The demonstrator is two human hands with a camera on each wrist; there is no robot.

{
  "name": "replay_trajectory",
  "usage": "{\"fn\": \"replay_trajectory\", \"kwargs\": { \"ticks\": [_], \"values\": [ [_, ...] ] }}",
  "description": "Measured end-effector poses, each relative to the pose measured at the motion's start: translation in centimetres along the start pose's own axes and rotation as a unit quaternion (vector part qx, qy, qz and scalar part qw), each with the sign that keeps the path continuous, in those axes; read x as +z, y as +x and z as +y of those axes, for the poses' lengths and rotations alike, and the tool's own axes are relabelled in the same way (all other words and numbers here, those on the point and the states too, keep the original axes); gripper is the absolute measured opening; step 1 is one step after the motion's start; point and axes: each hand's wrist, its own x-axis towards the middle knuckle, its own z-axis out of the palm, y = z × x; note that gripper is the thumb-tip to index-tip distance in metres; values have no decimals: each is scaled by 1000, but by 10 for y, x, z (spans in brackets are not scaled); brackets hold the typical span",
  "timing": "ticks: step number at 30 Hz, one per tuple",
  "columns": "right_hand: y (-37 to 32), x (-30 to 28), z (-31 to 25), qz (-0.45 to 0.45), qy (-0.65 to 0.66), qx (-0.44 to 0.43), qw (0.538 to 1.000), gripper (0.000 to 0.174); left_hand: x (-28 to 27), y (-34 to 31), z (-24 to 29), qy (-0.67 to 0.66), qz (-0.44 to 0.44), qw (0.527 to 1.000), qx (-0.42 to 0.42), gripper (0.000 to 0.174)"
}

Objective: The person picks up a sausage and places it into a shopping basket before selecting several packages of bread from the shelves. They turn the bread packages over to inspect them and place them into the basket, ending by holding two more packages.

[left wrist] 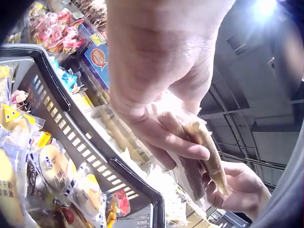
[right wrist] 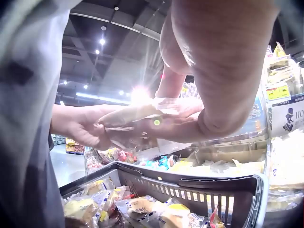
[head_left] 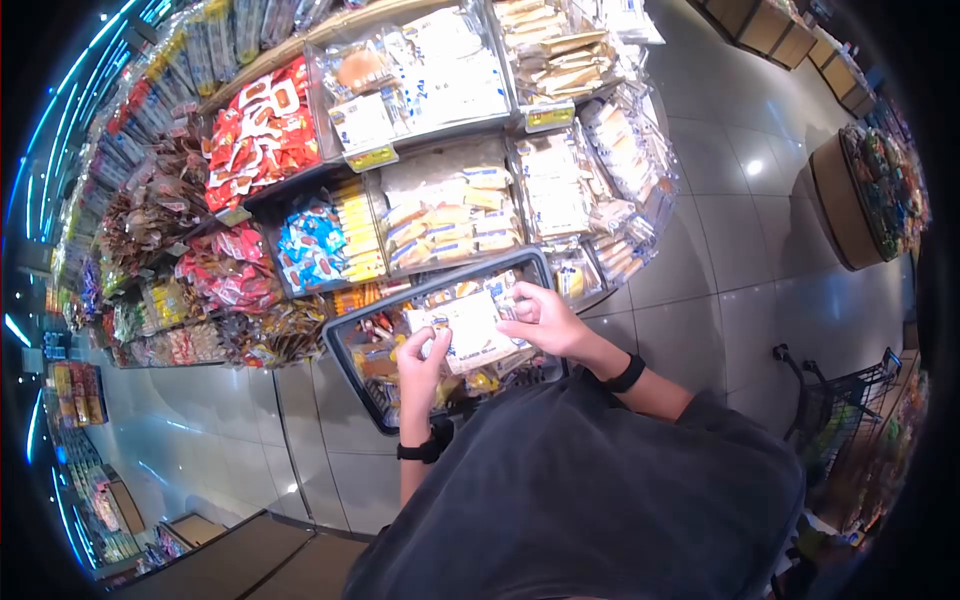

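A flat clear packet of bread (head_left: pixel 470 330), with white and blue print on top, is held between both hands over a shopping basket. My left hand (head_left: pixel 420 362) grips its left end, thumb on top and fingers beneath. At the other end, my right hand (head_left: pixel 545 320) pinches its edge. From below, the left wrist view shows long brown bread pieces (left wrist: pixel 206 147) inside the wrapper, with the left fingers across the underside. The grey basket (left wrist: pixel 66 118) sits under the hands, holding wrapped buns (left wrist: pixel 54 164) and other packets.
Beyond the basket rises a tiered display of bins with red packets (head_left: pixel 262 125), blue packets (head_left: pixel 312 245) and more wrapped bread (head_left: pixel 450 215). Tiled floor (head_left: pixel 745 240) runs to the right, with a shopping cart (head_left: pixel 840 400) and a round bin (head_left: pixel 850 200).
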Motion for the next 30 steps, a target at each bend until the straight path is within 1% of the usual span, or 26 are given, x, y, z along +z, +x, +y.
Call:
{"fn": "replay_trajectory", "kwargs": {
  "ticks": [1, 2, 5, 6, 7, 9, 10, 11, 13, 15, 16, 17, 19, 21, 23, 24, 25, 26, 27, 28, 29, 30],
  "values": [
    [0, 1, -5, 14, 11, -8, 1000, 31, 1, 2, 3, 31, 22, 999, 24, 18],
    [2, 0, -5, 15, 13, -23, 1000, 32, 4, 2, 4, 1, 41, 999, 35, 19],
    [4, 3, -12, 13, -25, -30, 999, 34, 3, 3, 5, 5, 63, 997, 43, 19],
    [6, 1, -18, 8, -133, -5, 991, 32, 3, 4, 7, 7, 74, 996, 43, 19],
    [9, 3, -20, 4, -133, -7, 991, 32, 3, 5, 7, 7, 78, 996, 46, 19],
    [14, 8, -23, -1, -45, -50, 998, 30, 2, 5, 9, -6, 100, 994, 48, 18],
    [13, 9, -35, -13, -51, -59, 997, 28, -2, 5, 11, 30, 98, 993, 67, 19],
    [19, 4, -37, -6, -96, -84, 992, 25, -4, 2, 12, 30, 103, 992, 66, 19],
    [30, 8, -52, 32, -121, -80, 989, 23, -5, 1, 21, -129, 99, 987, 8, 20],
    [69, 10, -112, 113, -38, -172, 978, 20, -10, 0, 18, -124, 109, 986, 19, 21],
    [95, 1, -128, 130, -114, -242, 955, 19, -12, -1, 15, -119, 113, 986, 27, 21],
    [120, -8, -143, 146, -190, -309, 920, 19, -13, -3, 13, -119, 115, 986, 27, 21],
    [163, -1, -174, 189, -234, -356, 885, 22, -13, -4, 11, -132, 109, 985, 19, 21],
    [219, 4, -182, 214, -268, -404, 848, 21, -11, -5, 8, -129, 103, 986, 27, 24],
    [263, 12, -177, 236, -283, -409, 835, 21, -9, -6, 6, -127, 99, 986, 38, 26],
    [279, 16, -171, 262, -330, -382, 822, 15, -8, -6, 5, -130, 100, 986, 39, 27],
    [290, 17, -161, 258, -331, -385, 822, 15, -8, -7, 5, -134, 102, 985, 41, 27],
    [302, 18, -152, 250, -397, -328, 820, 16, -9, -6, 6, -136, 106, 984, 44, 27],
    [306, 22, -150, 240, -460, -268, 812, 19, -10, -7, 7, -135, 99, 985, 43, 28],
    [311, 23, -151, 244, -503, -256, 789, 37, -11, -11, 6, -135, 92, 986, 37, 28],
    [310, 22, -145, 238, -505, -253, 790, 37, -13, -14, 5, -137, 97, 985, 33, 28],
    [297, 26, -152, 249, -500, -359, 747, 37, -15, -16, 4, -142, 105, 984, 28, 28]
  ]
}}
